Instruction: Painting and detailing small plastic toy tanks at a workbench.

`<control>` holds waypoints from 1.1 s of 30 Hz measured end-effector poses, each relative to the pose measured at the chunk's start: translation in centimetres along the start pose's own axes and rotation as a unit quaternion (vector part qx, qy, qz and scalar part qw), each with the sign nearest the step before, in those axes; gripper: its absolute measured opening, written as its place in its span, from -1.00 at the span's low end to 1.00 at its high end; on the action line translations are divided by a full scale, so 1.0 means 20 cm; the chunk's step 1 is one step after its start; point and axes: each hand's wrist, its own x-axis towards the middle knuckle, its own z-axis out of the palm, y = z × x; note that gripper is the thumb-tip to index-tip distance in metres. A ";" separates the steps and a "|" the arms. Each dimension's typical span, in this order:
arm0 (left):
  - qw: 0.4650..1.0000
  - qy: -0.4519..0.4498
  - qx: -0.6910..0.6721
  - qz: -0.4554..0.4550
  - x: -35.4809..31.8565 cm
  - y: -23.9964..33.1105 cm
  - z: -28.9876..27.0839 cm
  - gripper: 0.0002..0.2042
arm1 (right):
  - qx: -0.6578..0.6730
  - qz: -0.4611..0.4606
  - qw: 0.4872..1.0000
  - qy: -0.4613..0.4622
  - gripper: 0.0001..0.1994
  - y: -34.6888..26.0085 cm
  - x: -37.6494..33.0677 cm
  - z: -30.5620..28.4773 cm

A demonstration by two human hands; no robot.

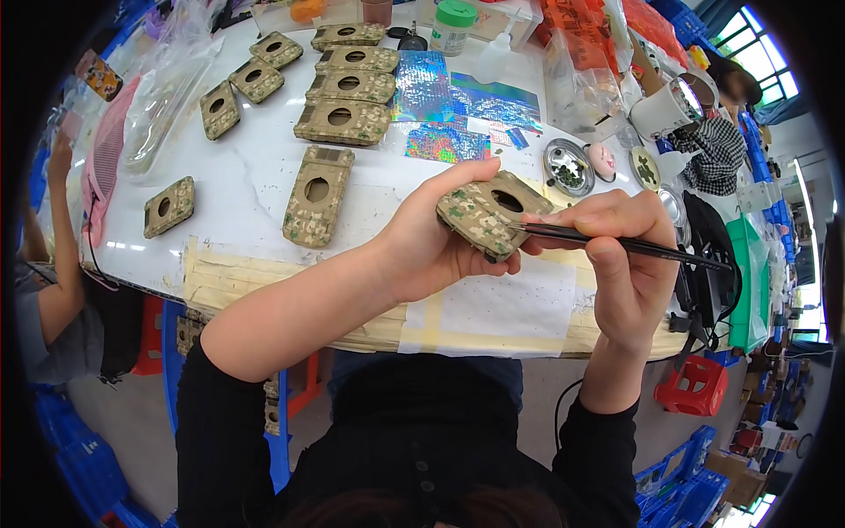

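My left hand is closed around a camouflage-patterned toy tank hull, tilted up above the table's near edge. A round hole opens in its top. My right hand pinches a pair of slim black tweezers, whose tips touch or nearly touch the hull beside the hole. More matching hulls lie on the table: one upright to me, a stacked-looking row behind it, and several loose ones at the left. Below my hands lies a white paper sheet taped to the edge.
Shiny holographic sheets lie mid-table. At right are a round dish of small dark green bits, a white mug and a green tray. A green-lidded jar stands behind. Another person's arm shows at far left.
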 end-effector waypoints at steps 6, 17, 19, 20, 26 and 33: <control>1.000 -0.007 0.001 0.003 0.00 0.00 0.00 -0.49 | 0.006 0.006 1.000 0.006 -0.84 0.00 0.00 0.00; 1.000 -0.004 0.001 0.002 0.00 0.00 0.00 -0.49 | 0.025 0.015 1.000 0.008 -0.84 0.01 0.00 0.00; 1.000 -0.002 0.002 0.001 0.00 0.00 0.00 -0.50 | 0.028 0.011 0.999 0.014 -0.84 0.01 -0.01 0.00; 1.000 -0.001 0.002 0.001 0.00 0.00 0.00 -0.50 | 0.029 0.009 0.999 0.017 -0.84 0.01 -0.01 0.01; 1.000 0.003 0.006 0.001 0.00 0.00 0.00 -0.50 | 0.015 0.011 1.000 0.004 -0.84 0.01 -0.01 0.00; 1.000 0.006 0.007 0.002 -0.01 0.00 0.01 -0.51 | 0.013 0.013 1.000 0.002 -0.84 0.01 -0.01 0.00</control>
